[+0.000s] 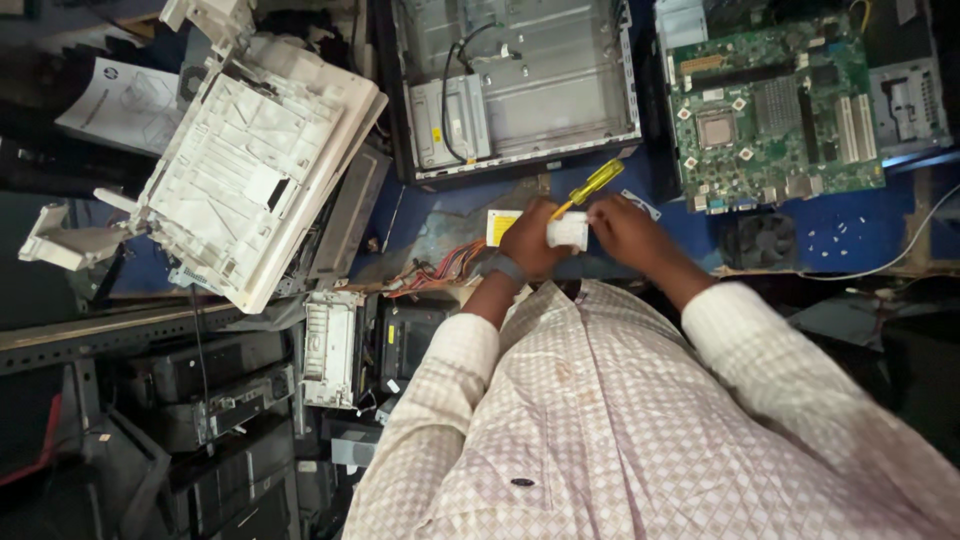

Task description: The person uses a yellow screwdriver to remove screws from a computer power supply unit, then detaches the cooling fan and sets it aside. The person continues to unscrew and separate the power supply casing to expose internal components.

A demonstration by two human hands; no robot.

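Looking down from the head camera, the person's left hand (528, 238) had its fingers wrapped around a small white part (568, 231) and also gripped a yellow-handled screwdriver (592, 186), while the right hand (622, 225) pinched the part's other end with fingers closed on it. Both hands met just above the blue workbench (850, 232), between an open desktop computer case (520, 90) and a green motherboard (775, 105). The work looked midway: the case lay stripped, the board lay out beside it, and the white part was not yet put down. The screwdriver's long axis ran diagonally, handle pointing up and right toward the case, tip hidden in the hand. A white printer shell (250, 170) sat well apart.
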